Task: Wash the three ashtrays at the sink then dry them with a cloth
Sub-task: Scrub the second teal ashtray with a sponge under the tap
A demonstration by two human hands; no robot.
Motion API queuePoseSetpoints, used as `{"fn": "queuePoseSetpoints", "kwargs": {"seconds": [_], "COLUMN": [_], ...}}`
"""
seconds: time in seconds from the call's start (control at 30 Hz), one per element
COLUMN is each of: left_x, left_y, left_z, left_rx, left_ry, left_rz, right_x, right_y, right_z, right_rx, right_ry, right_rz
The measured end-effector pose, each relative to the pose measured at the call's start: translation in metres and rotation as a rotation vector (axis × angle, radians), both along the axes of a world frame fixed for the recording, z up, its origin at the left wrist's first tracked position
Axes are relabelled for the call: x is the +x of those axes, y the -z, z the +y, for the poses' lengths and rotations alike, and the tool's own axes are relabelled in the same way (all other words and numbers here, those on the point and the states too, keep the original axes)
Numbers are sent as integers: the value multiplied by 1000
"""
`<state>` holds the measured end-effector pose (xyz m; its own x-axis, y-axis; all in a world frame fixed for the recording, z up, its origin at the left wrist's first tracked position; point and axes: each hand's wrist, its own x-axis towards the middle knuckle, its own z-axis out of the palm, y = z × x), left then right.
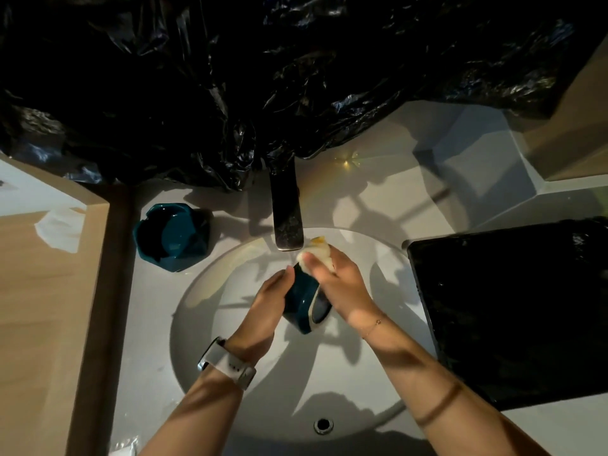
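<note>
Teal ceramic ashtray (301,302) hangs tipped on edge over the sink basin (230,383), just below the faucet spout (288,218), its long axis running from spout toward the person. Left hand (268,301) grips its left side; right hand (342,287) pinches a pale sponge (316,253) against its upper rim. 1 more teal ashtray (172,236) sits at the counter's back-left edge.
</note>
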<state>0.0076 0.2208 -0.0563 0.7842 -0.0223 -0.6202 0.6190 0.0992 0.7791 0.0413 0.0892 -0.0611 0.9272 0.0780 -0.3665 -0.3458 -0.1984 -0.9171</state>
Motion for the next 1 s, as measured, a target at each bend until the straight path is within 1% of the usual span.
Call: {"fn": "queuePoseSetpoints", "kwargs": {"seconds": [0.07,0.13,0.17,0.23,0.27,0.3,0.37,0.43,0.47,0.57,0.63,0.67,0.7,0.77,0.8,0.83,0.9,0.93,1.0], "left_x": [-4,-9,-10,-8,-7,-6,-5,-8,-9,-10,-10,-11,-11,-12,-13,-14,-15,-15,-13], "left_y": [1,0,2,3,2,1,-2,-3,-2,1,1,0,-2,0,5,8,11,13,12], "left_z": [-1,-2,-2,-2,-2,-1,2,6,8,12,11,11,10,12,16,19,25,26,24], "left_rx": [-35,5,35,97,126,148,144,122,121,174,173,161,154,154,159,157,137,139,162], "left_ry": [-70,-105,-112,-120,-130,-138,-161,-203,-225,-285,-292,-293,-289,-279,-274,-283,-286,-277,-259], "left_rz": [9,30,31,17,15,12,-19,-50,-51,-49,-68,-68,-68,-55,-46,-37,-18,-14,-15], "right_x": [3,2,-1,-8,-8,-5,11,26,27,4,-5,-3,4,16,16,11,-5,-10,-4], "right_y": [4,5,4,6,7,7,2,-1,0,2,6,7,5,5,9,13,14,12,9], "right_z": [-4,-3,-1,7,11,15,20,22,21,29,36,39,39,37,35,34,37,40,50], "right_rx": [68,81,41,-124,-166,-150,3,68,73,139,63,35,55,164,185,163,52,-10,-204], "right_ry": [50,54,7,-181,-250,-268,-183,-122,-126,-172,-245,-267,-263,-170,-109,-59,-59,-106,-280], "right_rz": [46,71,43,-76,-121,-128,-4,157,177,48,-52,-46,5,212,272,280,133,34,-163]}}
